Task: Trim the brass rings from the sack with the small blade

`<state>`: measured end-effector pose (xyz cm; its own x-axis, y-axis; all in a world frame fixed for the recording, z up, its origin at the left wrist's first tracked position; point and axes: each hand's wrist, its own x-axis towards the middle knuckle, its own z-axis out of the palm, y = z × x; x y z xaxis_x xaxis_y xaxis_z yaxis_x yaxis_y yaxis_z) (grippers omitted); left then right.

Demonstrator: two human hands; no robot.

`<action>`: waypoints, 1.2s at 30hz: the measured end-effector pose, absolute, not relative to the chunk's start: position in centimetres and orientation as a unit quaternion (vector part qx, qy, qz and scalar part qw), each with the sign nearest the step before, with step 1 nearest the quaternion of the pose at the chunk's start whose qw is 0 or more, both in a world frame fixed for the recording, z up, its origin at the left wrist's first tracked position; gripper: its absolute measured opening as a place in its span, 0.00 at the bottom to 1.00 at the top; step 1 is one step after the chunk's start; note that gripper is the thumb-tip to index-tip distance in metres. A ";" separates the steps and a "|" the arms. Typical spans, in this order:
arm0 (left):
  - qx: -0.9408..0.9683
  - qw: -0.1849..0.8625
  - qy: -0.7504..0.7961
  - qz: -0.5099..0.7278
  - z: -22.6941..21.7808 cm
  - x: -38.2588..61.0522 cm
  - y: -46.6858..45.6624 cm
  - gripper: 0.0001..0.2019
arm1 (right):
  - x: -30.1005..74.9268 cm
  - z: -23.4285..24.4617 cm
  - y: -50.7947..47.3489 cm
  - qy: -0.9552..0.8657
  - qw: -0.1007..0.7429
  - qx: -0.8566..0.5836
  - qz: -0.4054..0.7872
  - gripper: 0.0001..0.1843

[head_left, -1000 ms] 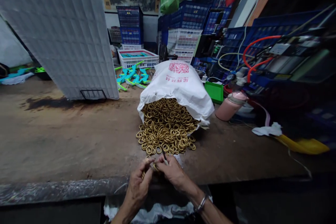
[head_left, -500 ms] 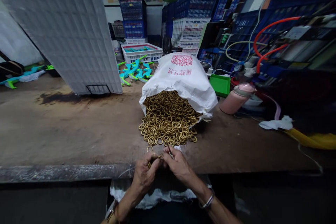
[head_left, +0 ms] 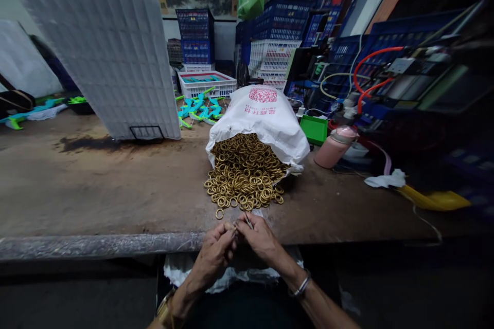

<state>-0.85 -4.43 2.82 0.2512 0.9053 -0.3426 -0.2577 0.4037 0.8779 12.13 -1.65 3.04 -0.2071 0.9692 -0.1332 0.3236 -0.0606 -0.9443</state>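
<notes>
My left hand (head_left: 216, 248) is closed in a pinch at the table's front edge, on what looks like a gold-coloured ring, mostly hidden by the fingers. Beside it, fingertips almost touching, my right hand (head_left: 259, 236) is closed around a thin, narrow tool (head_left: 249, 222) whose kind I cannot make out. One loose gold ring (head_left: 219, 214) lies flat just beyond my left fingers. Past both hands, a heap of gold rings (head_left: 247, 185) spills onto the table from the open mouth of a white sack (head_left: 257, 118) with red print.
A pale ribbed panel (head_left: 116, 61) stands on the wooden table (head_left: 96, 190) at left. Turquoise and green plastic bows (head_left: 198, 108) lie behind the sack. At right are a green tray (head_left: 314, 129), a pink bottle (head_left: 335, 148) and a machine with orange hoses (head_left: 366, 69). Blue crates (head_left: 195, 31) are stacked behind.
The view has shifted slightly. My hands remain together, and less gold shows between my left fingers. The loose ring now lies fully visible, apart from the left fingertips.
</notes>
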 end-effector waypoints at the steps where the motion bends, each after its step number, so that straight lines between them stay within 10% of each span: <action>1: 0.347 0.713 0.443 0.417 2.9 -0.9 -4.6 0.16 | 12.1 3.3 -1.8 -0.602 0.332 -0.533 0.493 0.12; 36: 0.255 0.775 0.363 0.450 3.8 -2.0 -6.7 0.18 | 16.5 1.9 -0.5 -0.697 0.160 -0.692 0.096 0.20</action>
<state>-1.99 -6.69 3.76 0.3320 0.8828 -0.3324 -0.5126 0.4647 0.7220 16.47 -0.49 1.89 0.0101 0.9958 0.0909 0.9345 0.0229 -0.3551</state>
